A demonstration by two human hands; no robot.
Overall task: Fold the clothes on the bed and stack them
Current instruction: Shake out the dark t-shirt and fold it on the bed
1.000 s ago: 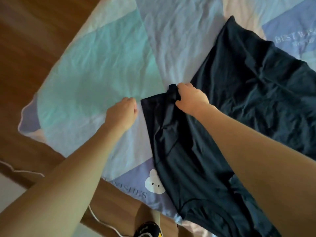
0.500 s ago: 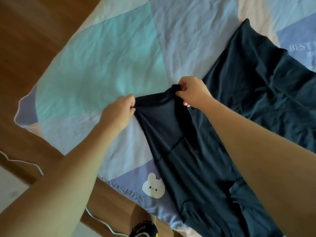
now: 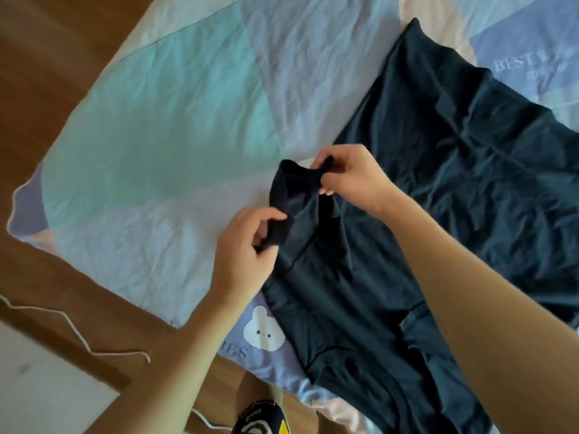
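A dark navy T-shirt [image 3: 438, 183] lies spread on the bed's pastel patchwork sheet [image 3: 156, 136], running from the upper right down to the lower middle. Its left sleeve [image 3: 300, 198] is lifted off the sheet. My left hand [image 3: 247, 252] pinches the sleeve's lower hem edge between thumb and fingers. My right hand [image 3: 347, 177] pinches the sleeve's upper hem edge, a little farther up and to the right. The two hands are close together, with the sleeve cloth bunched between them.
The sheet's corner hangs over the brown wooden bed frame [image 3: 103, 308] at the left. A thin white cord [image 3: 78, 336] lies on the frame and pale floor. A white bunny print [image 3: 263, 330] sits at the sheet's near edge. A foot in a dark slipper [image 3: 260, 418] shows at the bottom.
My left hand took hold of the sleeve hem. Both hands then raised the sleeve off the sheet and drew closer together, bunching the cloth between them.
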